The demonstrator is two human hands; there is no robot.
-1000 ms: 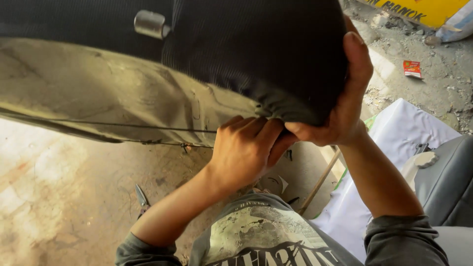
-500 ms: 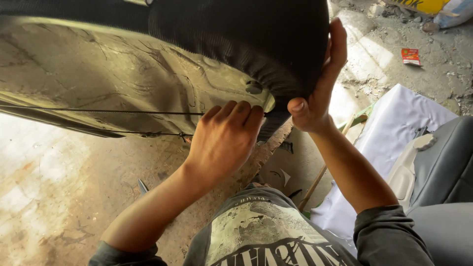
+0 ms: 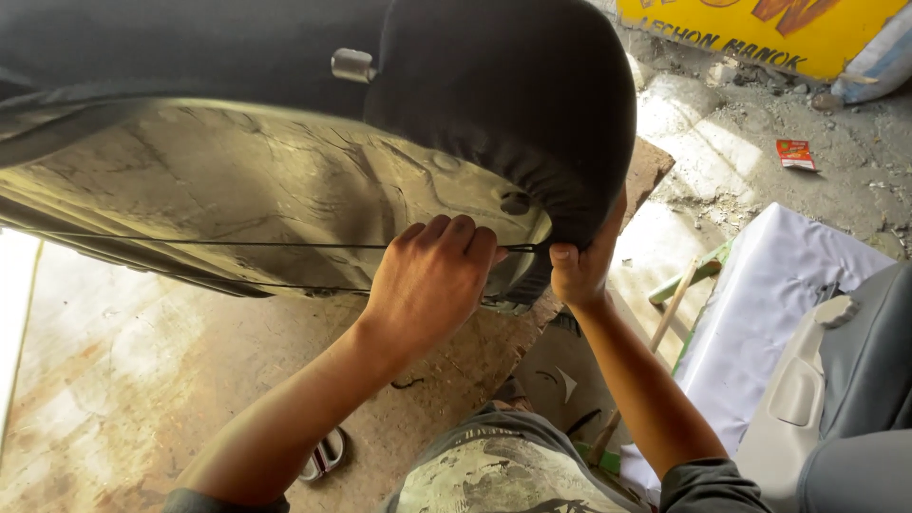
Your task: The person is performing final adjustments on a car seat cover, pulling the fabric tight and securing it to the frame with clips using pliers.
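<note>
A large seat part lies tilted in front of me, its tan underside (image 3: 237, 190) bare and a black fabric cover (image 3: 513, 95) stretched over its right end. My left hand (image 3: 432, 280) presses on the underside at the cover's lower edge, fingers curled over a thin black cord (image 3: 190, 239) that runs leftward across the tan surface. My right hand (image 3: 579, 266) pinches the cover's hem at the lower right corner, thumb toward me. A short metal post (image 3: 353, 65) sticks out near the top.
A grey car seat with a plastic side trim (image 3: 807, 380) stands at the right, against a white sheet (image 3: 760, 304). Rough concrete ground (image 3: 114, 380) lies below. A yellow sign (image 3: 760, 28) and a red packet (image 3: 796, 153) lie at the top right.
My right hand has slid down from the side of the black cover to its lower hem. My left hand stays at the cover's edge, now curled over the cord.
</note>
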